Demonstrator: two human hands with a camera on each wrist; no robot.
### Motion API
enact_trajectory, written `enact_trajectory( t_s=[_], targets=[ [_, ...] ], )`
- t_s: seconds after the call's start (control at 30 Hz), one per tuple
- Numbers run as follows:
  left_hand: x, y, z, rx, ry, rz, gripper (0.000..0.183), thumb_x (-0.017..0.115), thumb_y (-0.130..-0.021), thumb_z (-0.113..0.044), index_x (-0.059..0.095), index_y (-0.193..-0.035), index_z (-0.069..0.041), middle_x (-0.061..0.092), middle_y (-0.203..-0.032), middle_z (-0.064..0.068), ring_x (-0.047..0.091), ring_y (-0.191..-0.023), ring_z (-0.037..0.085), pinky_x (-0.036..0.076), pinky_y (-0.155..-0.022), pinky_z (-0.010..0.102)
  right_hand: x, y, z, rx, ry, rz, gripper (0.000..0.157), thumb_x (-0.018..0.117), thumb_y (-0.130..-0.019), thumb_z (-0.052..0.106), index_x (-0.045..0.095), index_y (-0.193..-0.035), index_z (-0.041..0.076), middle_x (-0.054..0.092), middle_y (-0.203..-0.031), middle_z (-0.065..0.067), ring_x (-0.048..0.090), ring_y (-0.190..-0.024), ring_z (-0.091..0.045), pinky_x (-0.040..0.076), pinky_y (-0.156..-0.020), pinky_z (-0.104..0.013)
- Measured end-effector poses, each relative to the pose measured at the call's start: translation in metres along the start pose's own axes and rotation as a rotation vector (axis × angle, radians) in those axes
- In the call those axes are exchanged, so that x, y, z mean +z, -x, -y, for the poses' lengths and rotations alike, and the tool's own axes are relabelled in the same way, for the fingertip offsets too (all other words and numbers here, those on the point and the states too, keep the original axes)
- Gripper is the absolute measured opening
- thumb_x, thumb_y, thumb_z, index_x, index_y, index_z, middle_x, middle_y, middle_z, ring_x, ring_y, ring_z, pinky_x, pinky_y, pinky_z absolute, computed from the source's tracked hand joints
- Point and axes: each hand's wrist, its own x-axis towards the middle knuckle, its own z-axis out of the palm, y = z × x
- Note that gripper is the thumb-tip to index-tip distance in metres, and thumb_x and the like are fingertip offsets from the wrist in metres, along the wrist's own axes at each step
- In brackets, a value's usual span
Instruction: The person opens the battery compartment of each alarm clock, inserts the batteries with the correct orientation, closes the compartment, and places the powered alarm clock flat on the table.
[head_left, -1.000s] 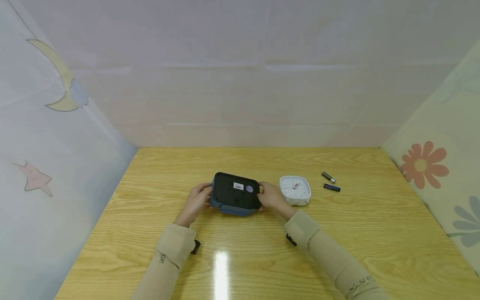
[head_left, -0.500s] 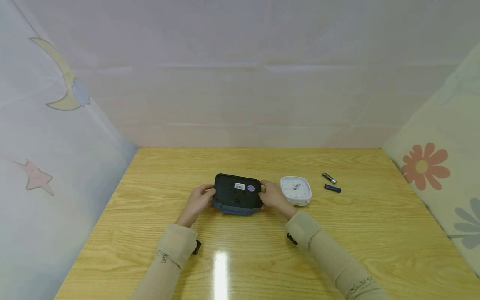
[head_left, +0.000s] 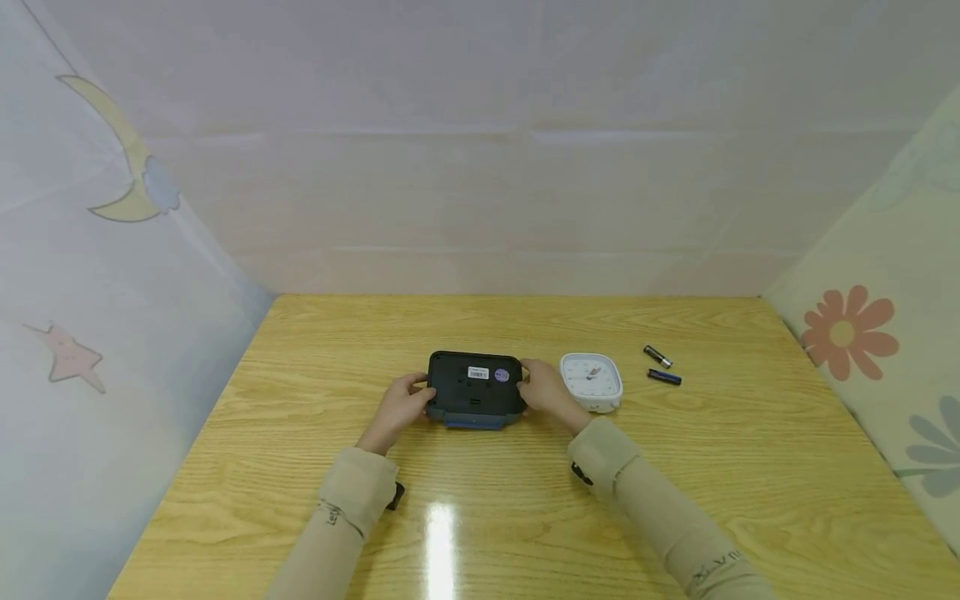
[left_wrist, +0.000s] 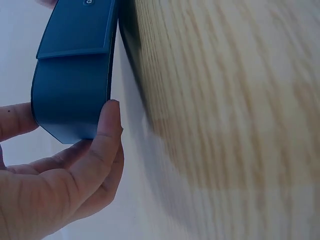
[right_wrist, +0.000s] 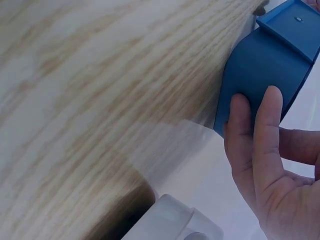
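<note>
A rounded rectangular blue case (head_left: pixel 475 422) with a black panel (head_left: pixel 457 390) is between my two hands, black side facing up towards the head camera. On the panel are a white barcode label and a round purple sticker. My left hand (head_left: pixel 399 410) grips the left end; in the left wrist view its fingers (left_wrist: pixel 109 120) lie on both sides of the blue shell. My right hand (head_left: pixel 547 392) holds the right end, two fingers (right_wrist: pixel 267 117) along the curved blue side in the right wrist view. The case is close over the table; whether it touches, I cannot tell.
A white square clock (head_left: pixel 591 381) lies face up just right of my right hand. Farther right are two batteries, one black and silver (head_left: pixel 657 357) and one dark blue (head_left: pixel 664 377). Patterned cloth walls (head_left: pixel 480 208) surround the wooden table (head_left: pixel 337 333).
The case has turned slightly and levelled, its black panel now nearer square to the head view. My left hand has shifted a little right with it; the clock and batteries have stayed put.
</note>
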Motion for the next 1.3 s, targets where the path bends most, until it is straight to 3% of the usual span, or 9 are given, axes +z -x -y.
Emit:
enact_trajectory(
  t_s=[0.3,0.53,0.9,1.17,1.3],
  targets=[
    [0.003,-0.002,0.001,-0.013,-0.007,0.031,0.043,0.045,-0.092,-0.006,0.039,-0.132,0.009,0.051,-0.119,0.029,0.060,-0.087,0.027,0.052,-0.067,0.036,0.002,-0.001,0.001,0.019,0.018,-0.006,0.046,0.048,-0.088,-0.002,0.038,-0.132,-0.011,0.060,-0.099,-0.028,0.060,-0.048,-0.019,0.049,-0.044,-0.026],
    [0.005,-0.003,0.004,-0.007,0.009,0.032,0.042,0.047,-0.092,-0.004,0.040,-0.131,0.010,0.052,-0.119,0.027,0.059,-0.092,0.029,0.052,-0.067,0.035,0.003,-0.002,0.004,0.013,0.087,-0.003,0.044,0.047,-0.089,-0.001,0.040,-0.131,-0.011,0.054,-0.114,-0.030,0.058,-0.049,-0.016,0.047,-0.043,-0.023],
    [0.006,-0.003,0.004,-0.043,-0.051,0.014,0.038,0.045,-0.093,-0.006,0.047,-0.129,0.004,0.054,-0.119,0.022,0.055,-0.092,0.022,0.048,-0.070,0.032,0.003,-0.003,0.007,0.015,0.137,0.006,0.043,0.048,-0.088,-0.001,0.042,-0.129,-0.011,0.051,-0.122,-0.028,0.061,-0.080,-0.025,0.050,-0.057,-0.025],
    [0.004,-0.006,0.007,-0.013,-0.040,0.031,0.040,0.045,-0.092,-0.004,0.045,-0.130,0.006,0.055,-0.117,0.022,0.054,-0.084,0.021,0.047,-0.065,0.031,0.002,-0.002,0.011,0.032,0.106,0.014,0.043,0.047,-0.089,0.000,0.040,-0.130,-0.012,0.048,-0.124,-0.029,0.062,-0.076,-0.024,0.049,-0.049,-0.024],
    [0.002,-0.006,0.008,-0.003,-0.049,0.042,0.043,0.046,-0.091,-0.004,0.041,-0.132,0.006,0.055,-0.116,0.022,0.053,-0.079,0.020,0.047,-0.064,0.032,0.003,-0.002,0.011,0.034,0.095,0.015,0.043,0.047,-0.089,0.000,0.040,-0.130,-0.011,0.049,-0.123,-0.029,0.062,-0.065,-0.020,0.048,-0.046,-0.023]
  ],
)
